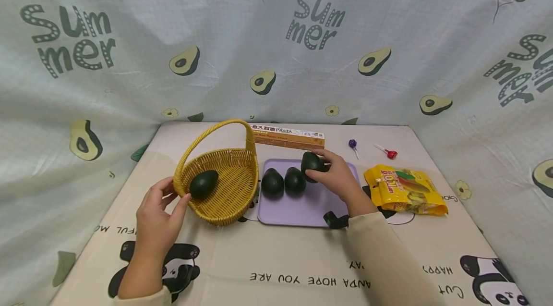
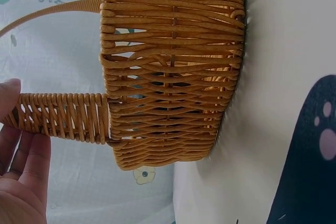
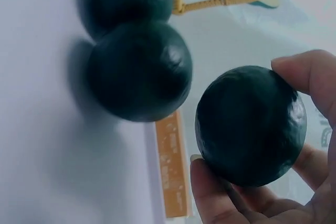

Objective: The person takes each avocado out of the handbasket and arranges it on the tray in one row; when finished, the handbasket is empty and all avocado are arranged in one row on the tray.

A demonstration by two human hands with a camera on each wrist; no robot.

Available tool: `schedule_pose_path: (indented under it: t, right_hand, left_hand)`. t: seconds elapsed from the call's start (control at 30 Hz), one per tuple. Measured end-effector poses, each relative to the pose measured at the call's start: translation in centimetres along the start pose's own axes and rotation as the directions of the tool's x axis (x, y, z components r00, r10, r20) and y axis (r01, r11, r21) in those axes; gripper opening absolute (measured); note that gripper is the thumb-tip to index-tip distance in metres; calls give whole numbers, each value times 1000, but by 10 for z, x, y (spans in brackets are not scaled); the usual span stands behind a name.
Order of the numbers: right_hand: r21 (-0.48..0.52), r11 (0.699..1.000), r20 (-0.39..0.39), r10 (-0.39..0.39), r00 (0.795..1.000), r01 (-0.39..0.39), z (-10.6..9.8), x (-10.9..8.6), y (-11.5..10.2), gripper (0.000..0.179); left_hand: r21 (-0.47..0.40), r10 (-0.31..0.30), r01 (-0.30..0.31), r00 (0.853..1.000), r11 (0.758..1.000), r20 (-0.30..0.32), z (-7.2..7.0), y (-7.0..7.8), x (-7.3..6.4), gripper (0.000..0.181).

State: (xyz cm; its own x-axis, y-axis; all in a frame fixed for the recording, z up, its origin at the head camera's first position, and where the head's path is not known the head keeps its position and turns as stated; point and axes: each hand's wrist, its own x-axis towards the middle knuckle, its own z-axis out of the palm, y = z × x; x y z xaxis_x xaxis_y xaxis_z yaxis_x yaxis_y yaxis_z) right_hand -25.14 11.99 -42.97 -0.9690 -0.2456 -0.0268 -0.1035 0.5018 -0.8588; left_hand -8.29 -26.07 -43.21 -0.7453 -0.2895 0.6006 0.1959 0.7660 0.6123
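Observation:
My left hand (image 1: 160,214) pinches the handle of a yellow wicker basket (image 1: 235,186) between thumb and fingers, low on its left side; the left wrist view shows this handle (image 2: 63,116) up close. One dark green avocado (image 1: 203,184) lies inside the basket. To the right, my right hand (image 1: 339,178) grips another avocado (image 3: 251,126) over the far part of a lilac tray (image 1: 294,212). Two more avocados, a left one (image 1: 272,184) and a right one (image 1: 295,182), sit side by side on the tray's left half.
Behind the tray lies a long pasta box (image 1: 289,138). A purple lollipop (image 1: 353,143) and a red lollipop (image 1: 391,154) are at the back right, with a yellow mango-printed bag (image 1: 406,189) in front of them. Printed cloth (image 1: 224,22) walls in the table's back and sides.

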Motion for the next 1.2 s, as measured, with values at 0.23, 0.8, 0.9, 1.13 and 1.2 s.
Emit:
schedule_pose_path:
  t: [0.23, 0.8, 0.9, 1.13, 1.2]
  right_hand:
    - [-25, 998, -17, 57, 998, -57, -1, 0, 17, 67]
    - [-98, 992, -30, 75, 997, -78, 12, -7, 44, 65]
    - [-118, 991, -43, 58, 997, -63, 14, -10, 46, 64]
    - [-153, 987, -41, 48, 998, -53, 17, -13, 48, 66]
    - [-156, 986, -42, 50, 998, -55, 18, -13, 49, 67]
  left_hand:
    - [4, 3, -3, 1000, 1000, -5, 1, -1, -1, 54]
    - [-7, 18, -18, 1000, 1000, -14, 1, -3, 0, 56]
    - [-4, 17, -17, 1000, 1000, -14, 2, -4, 0, 56]
    - [-9, 17, -17, 1000, 1000, -15, 2, -5, -1, 56]
    - [-9, 17, -17, 1000, 1000, -13, 2, -4, -1, 56]
